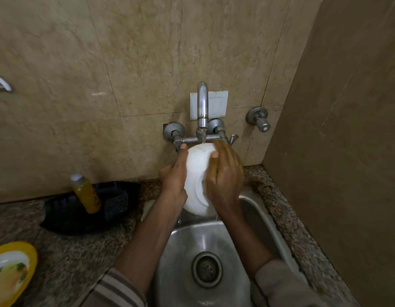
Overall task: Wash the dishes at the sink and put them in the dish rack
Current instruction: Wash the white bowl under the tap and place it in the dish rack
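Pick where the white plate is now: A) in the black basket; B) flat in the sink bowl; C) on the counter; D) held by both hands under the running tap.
D: the left hand and right hand grip opposite edges of the white plate, and water from the tap lands on its top.

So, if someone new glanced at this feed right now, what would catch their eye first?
First the white plate, gripped upright between the left hand and right hand under the running tap, mid-frame above the steel sink. Then the yellow bottle leaning in a black container on the counter to the left, and a yellow-rimmed plate in the bottom-left corner.
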